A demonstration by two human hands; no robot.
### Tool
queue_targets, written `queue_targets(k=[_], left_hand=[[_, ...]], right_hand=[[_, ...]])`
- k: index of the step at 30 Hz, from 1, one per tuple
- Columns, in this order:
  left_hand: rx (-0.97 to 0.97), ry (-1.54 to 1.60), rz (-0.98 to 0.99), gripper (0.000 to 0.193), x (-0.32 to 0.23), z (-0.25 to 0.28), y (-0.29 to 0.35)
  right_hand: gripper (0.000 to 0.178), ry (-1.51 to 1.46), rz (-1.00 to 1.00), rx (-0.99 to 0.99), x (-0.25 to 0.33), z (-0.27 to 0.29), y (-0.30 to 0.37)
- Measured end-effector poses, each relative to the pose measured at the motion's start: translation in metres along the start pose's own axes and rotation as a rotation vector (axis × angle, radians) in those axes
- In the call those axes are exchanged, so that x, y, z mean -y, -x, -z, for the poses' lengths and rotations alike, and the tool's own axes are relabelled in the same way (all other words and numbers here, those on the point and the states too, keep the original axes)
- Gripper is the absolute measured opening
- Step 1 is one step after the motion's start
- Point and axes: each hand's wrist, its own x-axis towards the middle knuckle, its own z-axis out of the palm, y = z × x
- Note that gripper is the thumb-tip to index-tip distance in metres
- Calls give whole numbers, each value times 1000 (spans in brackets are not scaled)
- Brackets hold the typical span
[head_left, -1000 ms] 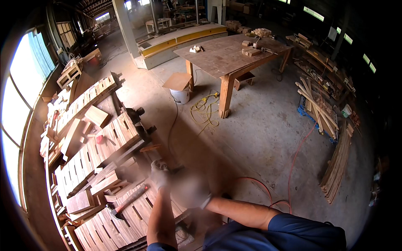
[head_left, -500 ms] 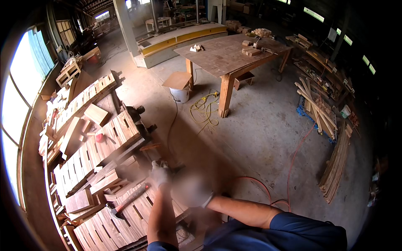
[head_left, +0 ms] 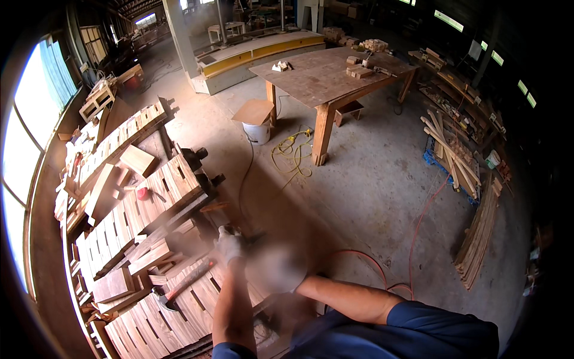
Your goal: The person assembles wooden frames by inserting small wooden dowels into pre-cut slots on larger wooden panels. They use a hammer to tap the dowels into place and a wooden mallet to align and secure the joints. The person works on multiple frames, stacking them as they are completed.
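My left hand [head_left: 229,243], in a pale glove, is closed beside the edge of the slatted wooden panel. A dark object, perhaps part of a tool, shows next to its fingers; I cannot make out its kind. To the right, my right hand [head_left: 281,270] is hidden by a round grey blur, so its fingers and anything in them do not show. Under my left forearm lies the near slatted wooden panel [head_left: 152,326]. On it rests a claw hammer [head_left: 173,294] with a red and dark handle. Dust hazes the air around both hands.
Wood blocks [head_left: 113,286] are piled between the panels at left. A red round object [head_left: 142,193] sits on the farther panel [head_left: 113,230]. Ahead stand a large wooden table [head_left: 317,78] and a white bucket [head_left: 257,133]. A yellow cord [head_left: 290,157] and red hose [head_left: 412,251] cross the floor.
Both hands have shifted only slightly, with the left a touch farther away. The blur over the right hand stays in nearly the same place.
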Motion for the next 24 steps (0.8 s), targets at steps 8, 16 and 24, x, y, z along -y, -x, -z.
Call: queue_targets(k=[8,16,24], left_hand=[[12,1,-54,23,5,-7,-6],[52,41,-15,25,26,-27,-25],[77,0,-58,24,20,-17,-21]], right_hand=[[30,178,5,50,-20,-51,8],[31,-138,-180,284,-30,-74,-24],[33,-301,-150,324,-60,-130,-33]])
